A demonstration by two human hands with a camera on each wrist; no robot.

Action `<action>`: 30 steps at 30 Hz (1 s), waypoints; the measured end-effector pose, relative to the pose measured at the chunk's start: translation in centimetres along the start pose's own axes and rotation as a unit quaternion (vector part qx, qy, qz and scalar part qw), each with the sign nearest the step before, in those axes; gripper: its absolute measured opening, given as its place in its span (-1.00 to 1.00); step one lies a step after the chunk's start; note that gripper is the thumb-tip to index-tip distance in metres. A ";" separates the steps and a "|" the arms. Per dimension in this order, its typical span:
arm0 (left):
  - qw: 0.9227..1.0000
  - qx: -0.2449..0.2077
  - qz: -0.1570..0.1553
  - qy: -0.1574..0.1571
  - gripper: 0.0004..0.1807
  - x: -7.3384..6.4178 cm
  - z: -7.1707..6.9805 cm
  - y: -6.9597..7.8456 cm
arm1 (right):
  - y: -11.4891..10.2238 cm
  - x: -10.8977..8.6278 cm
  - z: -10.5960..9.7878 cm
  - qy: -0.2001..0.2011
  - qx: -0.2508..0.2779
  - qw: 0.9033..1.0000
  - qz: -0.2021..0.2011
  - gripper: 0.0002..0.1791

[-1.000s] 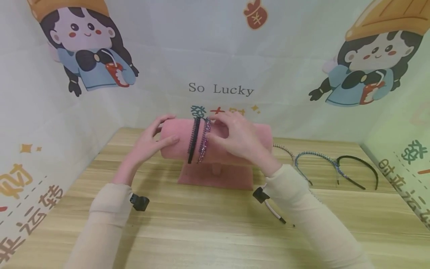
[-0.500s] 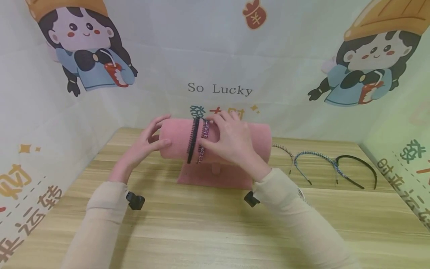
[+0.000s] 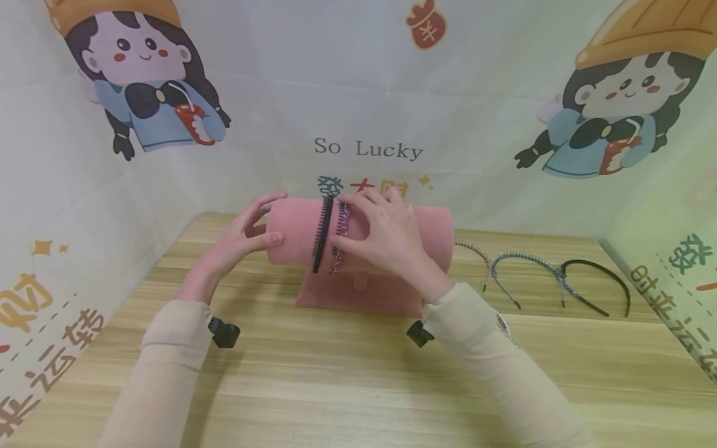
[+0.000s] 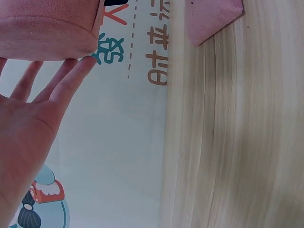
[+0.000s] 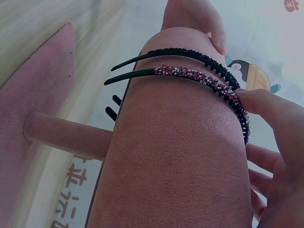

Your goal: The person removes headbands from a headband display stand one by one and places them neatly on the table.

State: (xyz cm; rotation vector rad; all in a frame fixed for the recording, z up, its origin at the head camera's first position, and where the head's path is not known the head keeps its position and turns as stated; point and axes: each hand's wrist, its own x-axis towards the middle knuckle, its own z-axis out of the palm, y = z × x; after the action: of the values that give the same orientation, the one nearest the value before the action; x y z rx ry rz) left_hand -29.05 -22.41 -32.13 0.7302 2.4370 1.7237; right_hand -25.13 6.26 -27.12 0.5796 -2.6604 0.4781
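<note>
A pink plush roll (image 3: 392, 224) on a stand carries two toothed headbands. The black headband (image 3: 322, 233) sits on the left; just right of it is a headband with pink and silver glitter (image 5: 190, 74). My right hand (image 3: 386, 227) holds the glitter headband, thumb on its front and fingers over the top of the roll. In the right wrist view the thumb presses the glitter band's edge. My left hand (image 3: 238, 233) touches the left end of the roll, its fingers fairly straight with fingertips at the rim in the left wrist view.
Several headbands lie at the right of the wooden table, among them a blue one (image 3: 526, 256) and a black one (image 3: 602, 267). The stand's pink base (image 3: 358, 295) rests below the roll. A printed cloth (image 3: 358, 112) hangs behind.
My right hand has moved slightly left, its thumb now farther over the glitter headband. The left thumb has drawn back from the roll's front to its left edge. The headbands have barely moved.
</note>
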 end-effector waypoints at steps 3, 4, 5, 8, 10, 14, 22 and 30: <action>1.000 0.009 0.005 0.001 -0.26 0.1 -0.1 -0.1 | 0.0 0.0 0.0 -0.011 -0.007 1.000 -0.006 -0.21; 1.000 0.012 0.006 0.003 -0.26 0.1 -0.1 -0.2 | 0.0 0.0 0.0 -0.014 -0.009 1.000 -0.008 -0.20; 1.000 0.015 0.007 0.004 -0.27 0.1 -0.1 -0.3 | 0.1 0.0 0.1 -0.015 -0.010 1.000 -0.010 -0.21; 1.000 0.018 0.007 0.008 -0.27 0.2 0.0 -0.4 | 0.2 -0.1 0.1 -0.013 -0.005 1.000 -0.016 -0.23; 1.000 0.018 0.006 0.011 -0.27 0.1 0.0 -0.5 | 0.3 -0.2 0.2 -0.008 0.007 1.000 -0.018 -0.26; 1.000 0.019 0.004 0.014 -0.27 0.1 0.1 -0.5 | 0.6 -0.3 0.3 -0.001 0.034 0.999 -0.022 -0.31; 1.000 0.025 0.007 0.012 -0.26 0.1 0.1 -0.6 | 1.0 -0.6 -0.2 -0.004 0.111 0.993 -0.026 -0.31; 0.999 0.026 0.019 0.011 -0.25 0.2 -0.1 -0.7 | 1.6 -0.9 -0.7 -0.017 0.189 0.982 -0.021 -0.32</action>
State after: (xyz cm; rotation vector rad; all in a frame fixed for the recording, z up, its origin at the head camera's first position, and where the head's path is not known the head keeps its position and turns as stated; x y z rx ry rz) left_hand -29.50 -22.58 -32.68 0.7714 2.5077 1.6954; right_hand -24.91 8.19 -27.25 0.7537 -2.5958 0.9801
